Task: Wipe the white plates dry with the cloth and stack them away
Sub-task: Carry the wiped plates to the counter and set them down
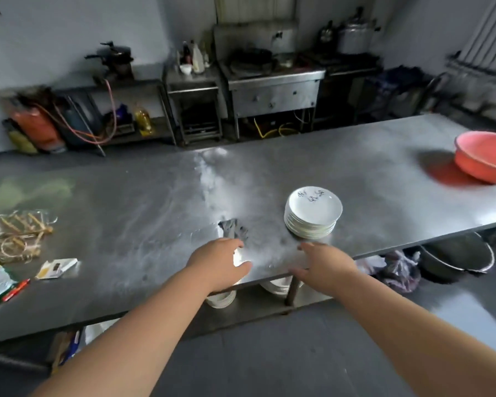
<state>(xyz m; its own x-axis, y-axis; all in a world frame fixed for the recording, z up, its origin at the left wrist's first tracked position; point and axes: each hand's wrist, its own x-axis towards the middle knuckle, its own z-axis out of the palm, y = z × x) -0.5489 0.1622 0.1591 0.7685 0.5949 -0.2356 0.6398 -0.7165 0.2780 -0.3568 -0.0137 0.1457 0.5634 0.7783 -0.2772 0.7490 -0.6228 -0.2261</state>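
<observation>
A stack of several white plates (312,214) stands on the steel table (132,213), its top plate marked with dark writing. Left of it a crumpled grey cloth (234,229) lies on a single white plate (238,258) near the table's front edge. My left hand (219,263) covers that plate from above, with the plate showing between the curved fingers and the thumb. My right hand (322,265) hovers just in front of the stack with straight, spread fingers, holding nothing.
A red plastic basin (484,156) sits at the table's far right. Packets, a bag of sticks and a red pen (16,289) lie at the left. More white plates (221,299) stand on the shelf under the table. A dark bucket (455,257) stands on the floor at right.
</observation>
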